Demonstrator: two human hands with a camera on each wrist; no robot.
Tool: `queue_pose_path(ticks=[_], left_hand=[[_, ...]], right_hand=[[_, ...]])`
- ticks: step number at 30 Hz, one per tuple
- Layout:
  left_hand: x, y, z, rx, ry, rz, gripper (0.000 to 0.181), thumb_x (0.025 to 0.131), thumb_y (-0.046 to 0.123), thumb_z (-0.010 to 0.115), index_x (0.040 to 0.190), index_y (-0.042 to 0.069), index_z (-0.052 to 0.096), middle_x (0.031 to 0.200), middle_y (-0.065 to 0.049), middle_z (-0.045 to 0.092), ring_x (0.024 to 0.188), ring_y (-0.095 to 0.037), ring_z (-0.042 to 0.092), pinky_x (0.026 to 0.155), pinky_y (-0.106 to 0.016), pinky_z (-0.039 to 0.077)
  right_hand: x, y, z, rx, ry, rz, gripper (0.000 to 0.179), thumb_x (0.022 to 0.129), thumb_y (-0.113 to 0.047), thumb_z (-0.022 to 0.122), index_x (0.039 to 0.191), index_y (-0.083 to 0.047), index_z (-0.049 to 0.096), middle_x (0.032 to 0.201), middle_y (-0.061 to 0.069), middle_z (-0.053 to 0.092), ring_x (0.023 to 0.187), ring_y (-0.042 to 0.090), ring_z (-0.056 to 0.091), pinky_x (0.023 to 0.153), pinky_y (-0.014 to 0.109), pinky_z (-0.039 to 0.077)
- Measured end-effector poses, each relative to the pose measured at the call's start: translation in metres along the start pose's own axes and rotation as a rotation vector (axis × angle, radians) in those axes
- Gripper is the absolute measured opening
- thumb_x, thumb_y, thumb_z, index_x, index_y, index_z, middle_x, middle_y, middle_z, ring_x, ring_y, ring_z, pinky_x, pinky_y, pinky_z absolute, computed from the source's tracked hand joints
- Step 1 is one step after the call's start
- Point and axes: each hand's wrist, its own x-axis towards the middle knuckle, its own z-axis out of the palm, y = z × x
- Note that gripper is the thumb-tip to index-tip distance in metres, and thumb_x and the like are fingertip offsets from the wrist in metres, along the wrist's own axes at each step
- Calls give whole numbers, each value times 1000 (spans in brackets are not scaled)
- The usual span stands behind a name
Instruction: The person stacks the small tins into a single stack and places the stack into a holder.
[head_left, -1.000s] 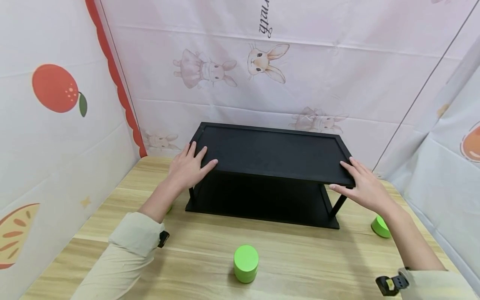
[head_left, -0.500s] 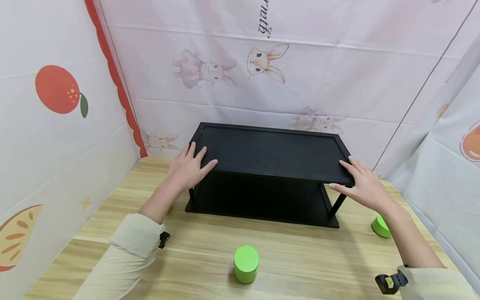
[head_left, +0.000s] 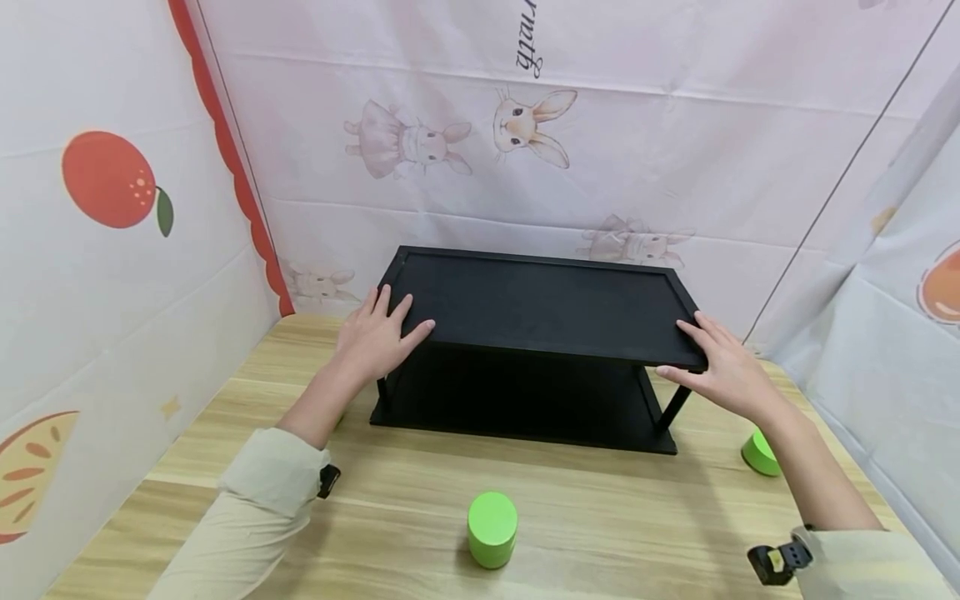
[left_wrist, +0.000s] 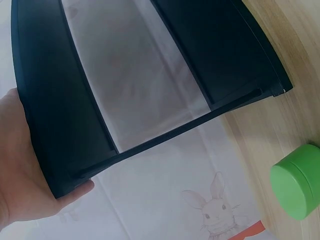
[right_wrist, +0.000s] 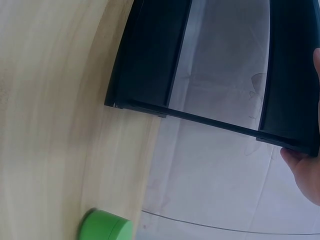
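Spread fingers of the left hand (head_left: 372,337) rest on top of a black shelf (head_left: 540,304), at its end between 8 and 9 o'clock. The right hand (head_left: 727,371) rests spread on the other end, between 3 and 4 o'clock, with its thumb at the near edge. The shelf stands on the far part of a wooden table (head_left: 600,517). It has a flat top board (head_left: 487,292) with a raised rim and a flat bottom board (head_left: 517,400) under it. A thin post (head_left: 674,408) joins the two boards near 4 o'clock.

One green block (head_left: 492,531), round like a can, stands apart from the shelf, near 6 o'clock. A second green block (head_left: 761,454) sits near 4 o'clock, partly behind an arm. The left wrist view shows a third green block (left_wrist: 295,182) on the wood near the shelf, at 4 o'clock in that view.

Pale sleeves (head_left: 258,500) reach in from 8 o'clock and from between 4 and 5. A pink cloth (head_left: 660,167) hangs behind the shelf, with a bunny face (head_left: 528,129) at 12 o'clock. Far out between 9 and 10 o'clock is a printed red fruit (head_left: 108,179), and between 8 and 9 a fruit slice (head_left: 37,475). An orange fruit (head_left: 943,285) is at 3 o'clock.
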Motion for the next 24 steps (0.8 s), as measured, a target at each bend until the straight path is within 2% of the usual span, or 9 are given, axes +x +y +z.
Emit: queue_pose_path(ticks=[24], left_hand=[[0,0,5,-7,24,-12,75,92,63,23,146,10,22,148,-23,7,135,-35,0,107,-50,11]], right_hand=[[6,5,4,9,6,-8,83,81,-48,64,138,4,34,144,29,18,131,44,13,98,63,17]])
